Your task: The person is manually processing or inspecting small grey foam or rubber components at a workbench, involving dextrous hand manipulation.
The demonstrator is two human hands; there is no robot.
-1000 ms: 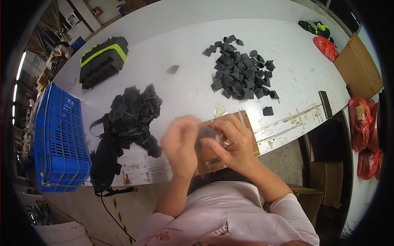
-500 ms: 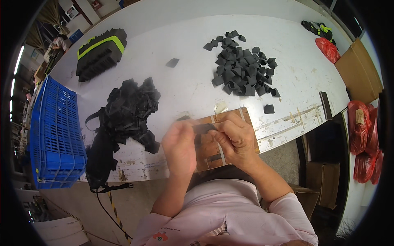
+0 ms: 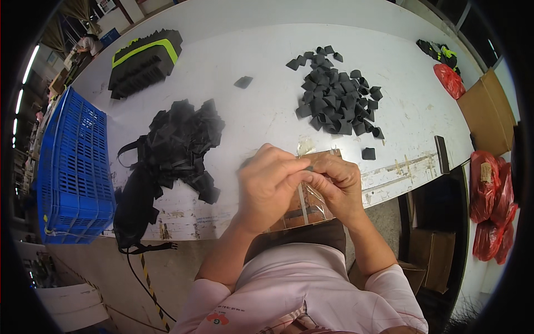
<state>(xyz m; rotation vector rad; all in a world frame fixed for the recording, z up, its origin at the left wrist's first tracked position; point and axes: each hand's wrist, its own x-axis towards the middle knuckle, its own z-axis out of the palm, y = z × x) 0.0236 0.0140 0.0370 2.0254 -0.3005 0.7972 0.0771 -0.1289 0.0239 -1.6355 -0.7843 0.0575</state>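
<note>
Both hands meet over the near edge of the white tabletop (image 3: 267, 72), just above a brown board (image 3: 328, 161) that lies at that edge. The left hand (image 3: 270, 186) and the right hand (image 3: 336, 186) pinch a small clear plastic bag (image 3: 314, 195) between them, fingers (image 3: 289, 167) closed on its upper end beside a small dark piece that is mostly hidden. The bag is thin, glossy and crumpled, and hangs down over the board.

Left of the board, a loose heap of black straps (image 3: 178, 145) spreads toward the tabletop's edge, where a blue slotted crate (image 3: 72, 167) stands. Beyond the board lies a pile of small black foam corners (image 3: 336, 100); one single corner (image 3: 368, 153) sits just right of the board. Bare tabletop lies between the heap and the pile. Far left of the board is a black-and-green foam stack (image 3: 142, 61).
</note>
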